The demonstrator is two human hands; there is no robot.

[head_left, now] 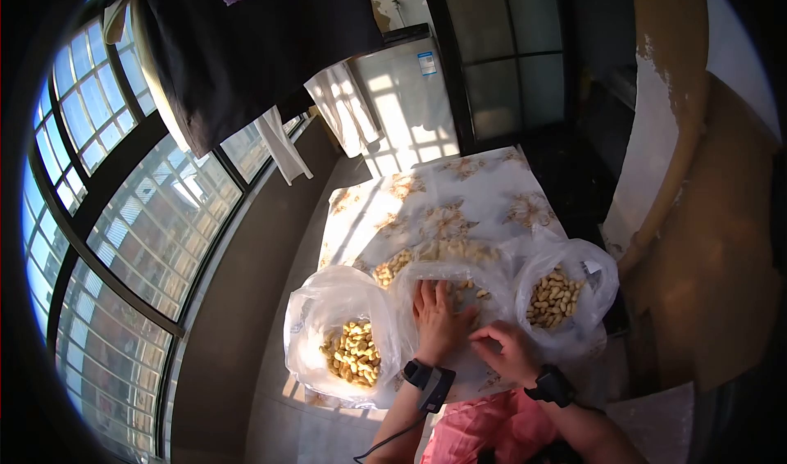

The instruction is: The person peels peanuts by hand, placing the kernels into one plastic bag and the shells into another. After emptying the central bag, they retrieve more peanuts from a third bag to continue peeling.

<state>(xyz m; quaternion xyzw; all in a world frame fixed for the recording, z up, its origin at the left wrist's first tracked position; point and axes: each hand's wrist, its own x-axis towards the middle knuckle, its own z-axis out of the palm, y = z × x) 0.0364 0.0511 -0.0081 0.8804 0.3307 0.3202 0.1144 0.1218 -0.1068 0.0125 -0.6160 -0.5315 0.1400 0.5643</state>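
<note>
Both my hands are over the near part of a flowered table between two plastic bags of peanuts. My left hand (438, 320) has its fingers spread at the opening of a middle clear bag (407, 288). Close to its right, my right hand (507, 353) is bent with thumb and forefinger apart and nothing seen between them. Some loose peanuts (482, 293) lie just beyond my hands. The left bag (303, 325) holds peanuts (354, 353), and the right bag (602, 279) holds more peanuts (555, 297).
Behind the bags, the flowered tablecloth (434, 189) stretches away. Dark clothes (262, 46) hang overhead at the left, before barred windows (164, 226). A white fridge (406, 95) stands past the table's far edge. Cardboard (705, 243) is at the right.
</note>
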